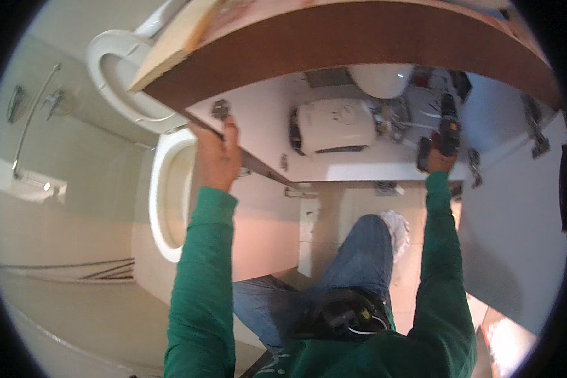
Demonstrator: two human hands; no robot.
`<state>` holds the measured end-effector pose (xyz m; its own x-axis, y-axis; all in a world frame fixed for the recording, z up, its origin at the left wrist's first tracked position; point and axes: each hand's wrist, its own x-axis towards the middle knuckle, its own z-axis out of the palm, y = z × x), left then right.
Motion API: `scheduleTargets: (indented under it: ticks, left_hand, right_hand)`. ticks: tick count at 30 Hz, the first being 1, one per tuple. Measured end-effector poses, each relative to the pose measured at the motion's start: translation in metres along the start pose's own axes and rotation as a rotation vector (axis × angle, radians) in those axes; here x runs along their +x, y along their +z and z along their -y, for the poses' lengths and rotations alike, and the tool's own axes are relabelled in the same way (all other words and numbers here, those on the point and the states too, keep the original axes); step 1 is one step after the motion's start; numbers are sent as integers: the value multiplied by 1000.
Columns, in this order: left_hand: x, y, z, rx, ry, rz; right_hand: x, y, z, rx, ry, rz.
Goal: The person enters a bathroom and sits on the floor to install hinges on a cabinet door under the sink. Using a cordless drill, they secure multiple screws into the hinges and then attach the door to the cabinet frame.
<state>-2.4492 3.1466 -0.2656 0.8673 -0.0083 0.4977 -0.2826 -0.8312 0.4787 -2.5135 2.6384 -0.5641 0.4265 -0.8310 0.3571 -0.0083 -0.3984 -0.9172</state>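
My left hand is closed round the dark-edged left side panel of a vanity cabinet, thumb on the inner face just below a metal hinge. Its other fingers are mostly hidden behind the panel. Inside the cabinet, at the right, my right hand grips a dark cordless drill by its handle, with the drill's front end pointing away from me. To the left of the drill lies a white box-shaped appliance with hoses beside it. A white rounded basin underside hangs above.
A brown countertop front spans overhead. Open doors stand at the left and right, with hinges on the right side. A toilet with its lid raised is at the left. My bent knee is before the cabinet.
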Motion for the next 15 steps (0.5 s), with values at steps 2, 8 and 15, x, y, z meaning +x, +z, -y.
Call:
scheduleTargets:
  ticks: [2,8,15]
  left_hand:
    - [0,-1,-4,-158,71,-14]
    - [1,-4,-14,-204,118,-81]
    - [0,-4,-13,-329,94,-78]
  right_hand:
    - [13,8,-7,110,-31,13]
    - [24,14,-19,-309,-179,32]
    - [-26,-19,42,-514,29,-133]
